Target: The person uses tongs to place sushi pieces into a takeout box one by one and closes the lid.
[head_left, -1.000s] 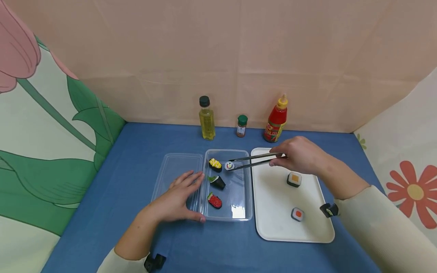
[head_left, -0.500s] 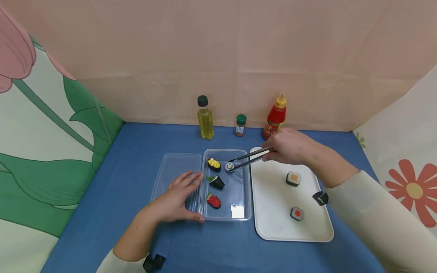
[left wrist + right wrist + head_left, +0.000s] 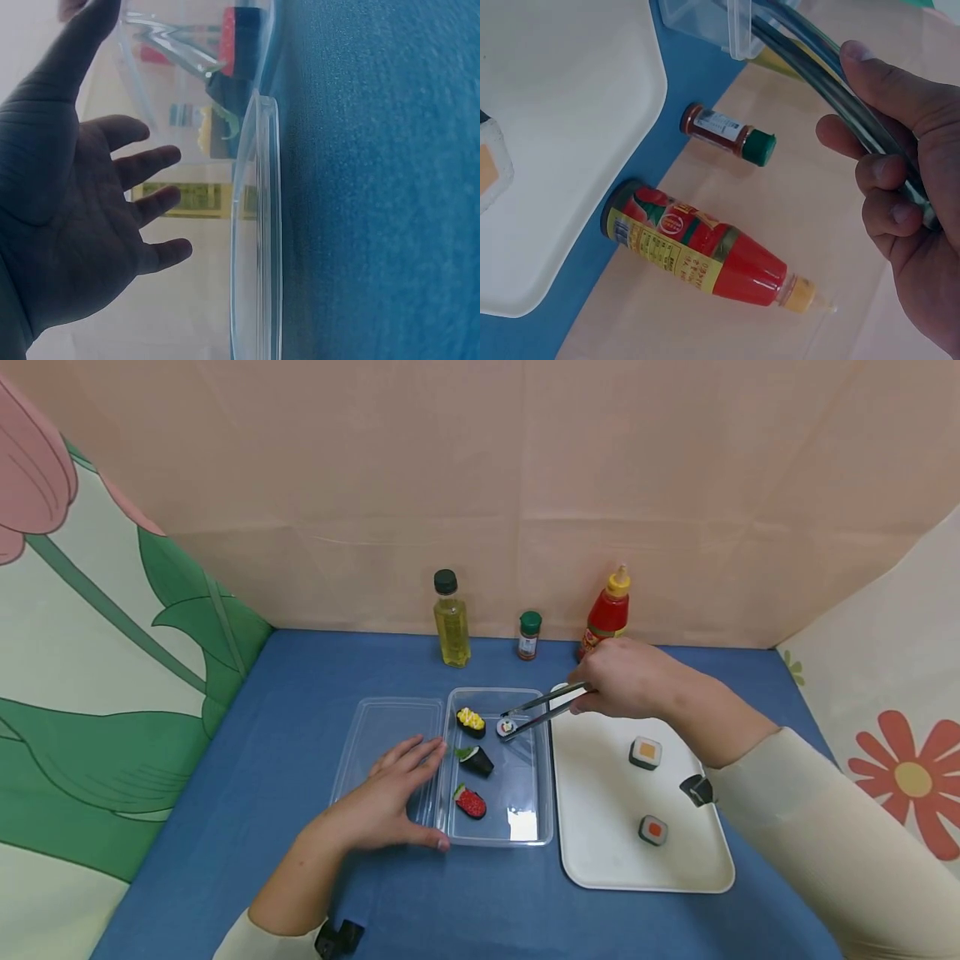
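Observation:
My right hand (image 3: 626, 681) grips metal tongs (image 3: 551, 697), its fingers curled round the handle end in the right wrist view. The tong tips sit at a small round sushi roll (image 3: 506, 727) in the back part of the clear plastic box (image 3: 525, 841). Along the box's left side lie a yellow-topped sushi (image 3: 471, 720), a black cone-shaped hand roll (image 3: 477, 762) and a red-topped sushi (image 3: 470, 802). My left hand (image 3: 390, 797), fingers spread and thumb out, is at the box's left front edge, over the attached lid (image 3: 360, 752). In the left wrist view its palm shows nothing held.
A white tray (image 3: 600, 860) right of the box bears a sushi roll with a yellow-orange centre (image 3: 645, 752) and one with an orange centre (image 3: 653, 830). Behind stand an oil bottle (image 3: 452, 627), a green-capped spice jar (image 3: 528, 637) and a red sauce bottle (image 3: 609, 610).
My right hand has moved left and slightly back, the tongs now slanting more steeply. The round roll stays at the tong tips in the box. My left hand has hardly moved.

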{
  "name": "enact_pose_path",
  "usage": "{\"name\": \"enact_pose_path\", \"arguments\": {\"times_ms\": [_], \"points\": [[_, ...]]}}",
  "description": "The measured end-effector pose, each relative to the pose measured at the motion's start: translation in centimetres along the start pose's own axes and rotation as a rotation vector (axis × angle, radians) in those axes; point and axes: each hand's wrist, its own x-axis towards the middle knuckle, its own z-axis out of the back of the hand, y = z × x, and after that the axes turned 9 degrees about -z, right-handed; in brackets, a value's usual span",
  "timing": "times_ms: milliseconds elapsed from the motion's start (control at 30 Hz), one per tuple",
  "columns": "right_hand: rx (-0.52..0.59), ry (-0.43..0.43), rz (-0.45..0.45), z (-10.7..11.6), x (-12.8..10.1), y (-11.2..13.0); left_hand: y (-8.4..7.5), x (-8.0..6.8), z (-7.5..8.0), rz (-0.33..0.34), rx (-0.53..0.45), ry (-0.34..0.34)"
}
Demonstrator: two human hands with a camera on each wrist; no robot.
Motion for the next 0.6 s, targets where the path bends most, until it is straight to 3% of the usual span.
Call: {"name": "enact_pose_path", "arguments": {"times_ms": [600], "points": [[0.012,-0.063,-0.005,0.7,-3.2,-0.9,-0.1,0.1,0.1,0.002,0.004,0.007]]}}
